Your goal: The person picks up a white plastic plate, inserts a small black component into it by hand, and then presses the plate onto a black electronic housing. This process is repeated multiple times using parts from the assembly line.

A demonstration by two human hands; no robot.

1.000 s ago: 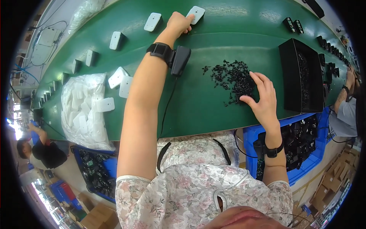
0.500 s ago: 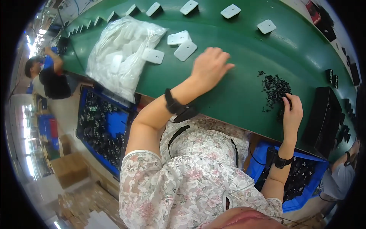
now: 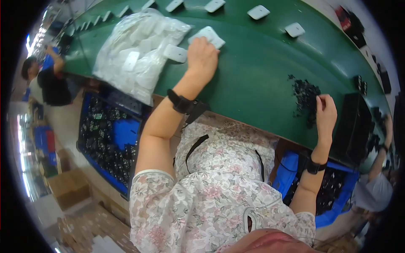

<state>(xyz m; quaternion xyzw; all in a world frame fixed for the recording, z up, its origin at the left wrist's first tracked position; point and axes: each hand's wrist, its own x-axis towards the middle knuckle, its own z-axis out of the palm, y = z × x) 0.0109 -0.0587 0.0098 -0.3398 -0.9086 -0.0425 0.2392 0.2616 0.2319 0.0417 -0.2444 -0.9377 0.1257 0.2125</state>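
My left hand (image 3: 202,59) is on two overlapping white plastic covers (image 3: 207,33), its fingers bent over the nearer one and partly hiding it. Beside it, another white cover (image 3: 175,54) lies at the edge of a clear plastic bag (image 3: 126,55) full of similar covers. On the right, the fingertips of my right hand (image 3: 327,111) are pinched together at the edge of a pile of small black parts (image 3: 305,95). Whatever sits between those fingers is too small to make out.
A row of white covers (image 3: 258,12) runs along the far side of the green table (image 3: 253,55). A black box (image 3: 352,122) stands right of my right hand. Blue bins (image 3: 126,133) of black parts sit below the table edge. Other people work at both sides.
My left hand has moved left and away from me, from bare table onto the overlapping white covers. My right hand stays by the black pile, its fingertips closer together.
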